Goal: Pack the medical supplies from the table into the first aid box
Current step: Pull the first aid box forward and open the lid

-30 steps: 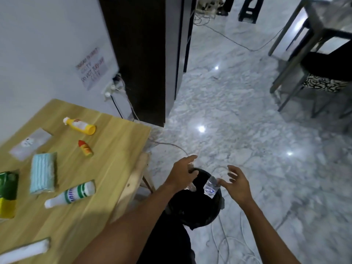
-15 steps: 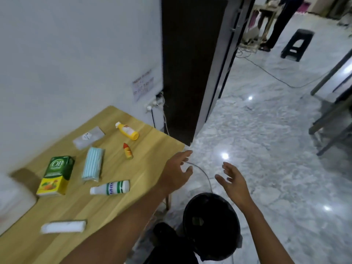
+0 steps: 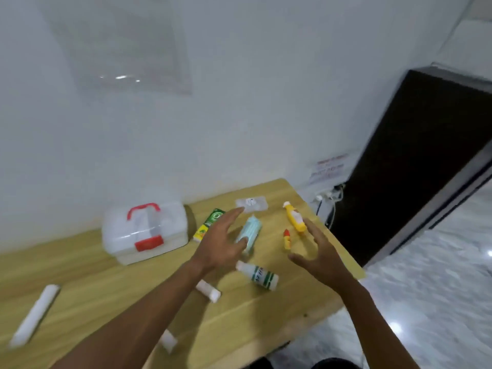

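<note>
Head view, one closed first aid box point(image 3: 145, 231), two bottles, left hand point(image 3: 221, 242) and right hand point(image 3: 318, 255) spread, empty

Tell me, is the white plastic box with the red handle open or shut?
Shut. The white plastic box with the red handle has its lid down, red latch at the front.

Even, cool indoor light; motion blur softens the whole frame. Glare streaks a clear sheet point(image 3: 125, 49) on the far wall, bright spots dot the floor point(image 3: 439, 288) at right, wide-angle bending at edges.
</note>
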